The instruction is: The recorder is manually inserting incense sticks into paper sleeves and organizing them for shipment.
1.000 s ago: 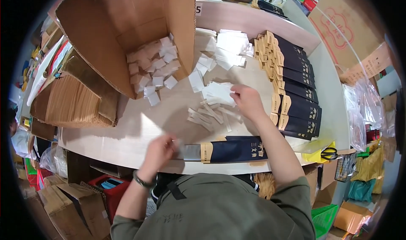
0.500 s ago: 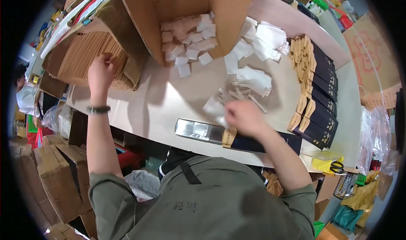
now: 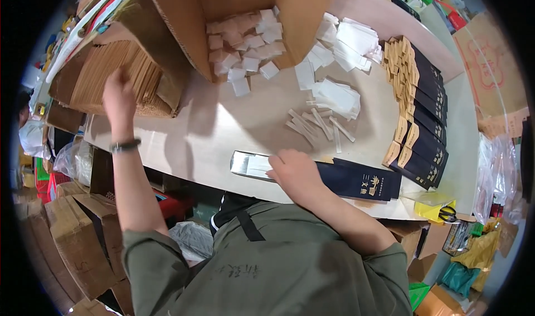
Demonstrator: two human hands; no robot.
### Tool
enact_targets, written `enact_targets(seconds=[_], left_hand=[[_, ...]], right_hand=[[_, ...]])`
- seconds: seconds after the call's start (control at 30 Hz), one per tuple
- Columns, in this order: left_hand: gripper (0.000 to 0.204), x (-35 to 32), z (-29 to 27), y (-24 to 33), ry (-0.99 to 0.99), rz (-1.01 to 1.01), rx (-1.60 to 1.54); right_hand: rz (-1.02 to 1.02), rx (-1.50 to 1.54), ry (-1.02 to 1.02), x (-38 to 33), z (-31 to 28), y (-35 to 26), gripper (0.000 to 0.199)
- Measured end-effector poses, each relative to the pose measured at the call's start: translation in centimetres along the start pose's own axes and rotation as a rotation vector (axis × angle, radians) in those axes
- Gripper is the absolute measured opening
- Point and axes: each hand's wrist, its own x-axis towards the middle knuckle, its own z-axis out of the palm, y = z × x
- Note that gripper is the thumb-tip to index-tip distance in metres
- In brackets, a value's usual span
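My left hand (image 3: pixel 119 97) reaches over a row of upright brown cardboard sheets (image 3: pixel 97 73) in an open carton. Its fingers look slightly spread at the sheets' top edges, somewhat blurred. In front of my body lies a long dark pouch (image 3: pixel 356 181) with a silver end (image 3: pixel 241 163) pointing left. My right hand (image 3: pixel 296 174) rests over the pouch, fingers closed at the right end of a flat white packet (image 3: pixel 259 165). That packet lies against the silver part; my hand covers its other end and the middle of the pouch. Thin whitish strips (image 3: pixel 317 127) are scattered just beyond.
A tall carton (image 3: pixel 195 43) holds small white sachets (image 3: pixel 245 45). Piles of white packets (image 3: pixel 337 97) lie right of it. Dark pouches with tan bands (image 3: pixel 418 143) overlap along the right side. Black-handled scissors (image 3: pixel 447 213) sit at the table's right front edge.
My right hand has come nearer and left from the strips onto the pouch, bringing the white packet to its silver end. My left hand has shifted slightly left over the cardboard sheets.
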Motion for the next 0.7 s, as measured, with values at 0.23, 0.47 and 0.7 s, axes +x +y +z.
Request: enact_targets(seconds=[0.23,0.47,0.7], left_hand=[[0.013,-17.6,-3.9,3.0,-0.781,-0.52,-0.939],[0.008,-15.7,-1.4,9.4,-1.051,-0.342,-0.784],[0.017,-20.4,0.9,21.4,-0.67,0.005,-0.762]], right_hand=[[-0.032,0.157,0.255,-5.1,-2.0,2.9,0.027],[-0.106,0.051,0.165,-5.8,-1.1,4.1,0.033],[-0.064,-0.002,0.186,-4.6,-0.8,3.0,0.04]])
